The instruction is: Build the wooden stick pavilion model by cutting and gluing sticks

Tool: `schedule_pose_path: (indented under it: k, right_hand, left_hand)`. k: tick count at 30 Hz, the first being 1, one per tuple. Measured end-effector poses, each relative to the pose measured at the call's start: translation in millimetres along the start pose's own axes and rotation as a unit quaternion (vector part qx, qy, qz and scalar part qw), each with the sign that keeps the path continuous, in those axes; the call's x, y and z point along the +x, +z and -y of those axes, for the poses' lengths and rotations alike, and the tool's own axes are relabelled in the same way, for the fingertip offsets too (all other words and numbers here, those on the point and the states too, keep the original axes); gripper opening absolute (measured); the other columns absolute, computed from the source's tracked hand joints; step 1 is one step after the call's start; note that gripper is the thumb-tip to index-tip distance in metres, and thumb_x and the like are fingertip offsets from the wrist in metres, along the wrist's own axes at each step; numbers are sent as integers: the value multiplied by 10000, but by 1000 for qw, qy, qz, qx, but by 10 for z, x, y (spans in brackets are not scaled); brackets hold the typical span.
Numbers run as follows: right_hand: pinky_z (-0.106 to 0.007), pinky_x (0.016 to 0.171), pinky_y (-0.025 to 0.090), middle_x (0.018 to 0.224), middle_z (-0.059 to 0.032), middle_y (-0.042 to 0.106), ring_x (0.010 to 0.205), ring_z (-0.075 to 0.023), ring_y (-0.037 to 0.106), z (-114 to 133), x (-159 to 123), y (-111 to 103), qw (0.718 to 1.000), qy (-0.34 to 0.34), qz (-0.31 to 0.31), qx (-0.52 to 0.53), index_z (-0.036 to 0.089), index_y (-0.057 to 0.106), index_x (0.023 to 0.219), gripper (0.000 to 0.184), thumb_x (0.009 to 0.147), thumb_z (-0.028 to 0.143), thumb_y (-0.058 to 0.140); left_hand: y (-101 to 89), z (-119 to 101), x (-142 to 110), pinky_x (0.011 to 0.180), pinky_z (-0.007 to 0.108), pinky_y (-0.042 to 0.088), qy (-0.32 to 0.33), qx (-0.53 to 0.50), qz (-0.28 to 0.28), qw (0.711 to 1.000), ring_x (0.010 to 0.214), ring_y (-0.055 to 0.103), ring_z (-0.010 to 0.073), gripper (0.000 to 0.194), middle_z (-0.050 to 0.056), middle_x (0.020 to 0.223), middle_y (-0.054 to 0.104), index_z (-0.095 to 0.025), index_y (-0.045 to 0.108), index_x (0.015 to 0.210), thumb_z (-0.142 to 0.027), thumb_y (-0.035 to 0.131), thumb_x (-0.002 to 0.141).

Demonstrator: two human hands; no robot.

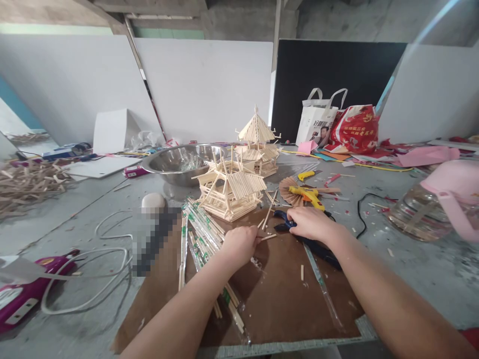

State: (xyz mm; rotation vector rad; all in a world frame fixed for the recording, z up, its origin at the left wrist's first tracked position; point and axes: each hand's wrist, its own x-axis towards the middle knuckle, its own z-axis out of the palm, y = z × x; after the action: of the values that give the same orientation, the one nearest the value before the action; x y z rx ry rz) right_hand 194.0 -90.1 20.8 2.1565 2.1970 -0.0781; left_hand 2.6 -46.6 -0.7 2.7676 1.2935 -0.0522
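Note:
My left hand (240, 245) is closed in a pinch on a thin wooden stick (268, 237), which juts out to the right of the fingertips. My right hand (312, 223) grips dark blue hand cutters (281, 222); their jaws point left, close to the stick, and a dark handle runs out below the palm. Under my left forearm lie several wrapped disposable chopsticks (202, 227) on a brown board (277, 294). Just beyond the hands stands a small stick-built pavilion model (230, 192) with a partly covered roof. Loose stick pieces (270, 209) lie between it and the cutters.
Behind stands a second pavilion model (256, 130) beside a metal basin (168, 167). Yellow glue guns (307, 195) lie beyond my right hand. A pink-lidded jug (422, 212) is at right, a purple power strip (28, 294) with white cable at left, bags (355, 129) at the back.

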Motion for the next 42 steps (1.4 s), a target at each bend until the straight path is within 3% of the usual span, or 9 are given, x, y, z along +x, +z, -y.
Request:
schedule_pose_path:
  k: [5,10,13,17,24,30,34,39,42]
  right_hand:
    - [-254,574,340,830,-40,617,749,-188,556,-43,37,13,999,-5,-18,47,203,555,816,176,683,299,492]
    - [-232,625,353,829,-8,628,757,-148,554,83,45,34,984,-95,-57,139,226,553,923,223,727,304,478]
    - [-233,635,348,848,-16,631,785,-150,552,187,32,55,982,-140,-61,113,223,585,853,185,764,276,432]
    - [-234,577,337,771,-23,627,733,-153,555,262,25,80,986,-147,-49,59,216,610,754,242,796,310,391]
    - [-242,638,349,941,-40,575,860,-158,489,363,83,213,978,-147,-150,-1,232,585,945,244,806,182,391]
    - [-275,675,349,875,-58,588,847,-176,460,425,176,304,968,-191,-158,-38,192,609,869,185,782,149,451]
    - [-274,663,349,875,-56,581,827,-174,457,409,175,279,960,-201,-187,-53,172,605,795,132,774,158,475]
    - [-266,686,338,915,-40,569,821,-156,453,394,101,205,947,-214,-239,-31,189,588,850,182,805,149,416]
    - [-262,675,337,876,-38,584,804,-150,468,432,41,185,944,-240,-227,-11,193,592,858,201,822,189,394]
  left_hand:
    - [-49,42,-12,613,267,404,-11,-69,-26,997,747,580,190,213,47,789,630,-214,560,818,-291,367,770]
    - [-36,31,-10,583,232,380,3,-118,-38,992,708,566,158,194,29,777,629,-207,571,810,-287,403,756]
    - [-24,38,-6,571,225,375,11,-121,-36,992,695,564,153,194,29,771,630,-206,574,809,-280,402,758]
    - [-6,60,-1,572,233,383,15,-100,-27,995,695,570,163,186,27,760,629,-216,574,801,-281,406,757]
    - [8,70,-1,604,266,409,11,-59,-3,998,747,581,201,185,37,801,630,-234,575,810,-317,422,746]
    - [20,64,-1,620,257,411,4,-58,-6,998,745,580,186,205,48,807,624,-218,578,812,-287,393,753]
    - [36,72,7,606,263,408,2,-65,-24,998,732,580,187,216,50,785,625,-214,570,802,-262,364,761]
    - [-6,62,-4,625,252,403,-8,-90,-48,995,754,581,178,221,53,810,626,-211,554,845,-270,352,778]
    - [-39,51,-14,652,250,402,-22,-98,-40,994,800,579,183,221,59,830,627,-205,545,867,-261,350,780]
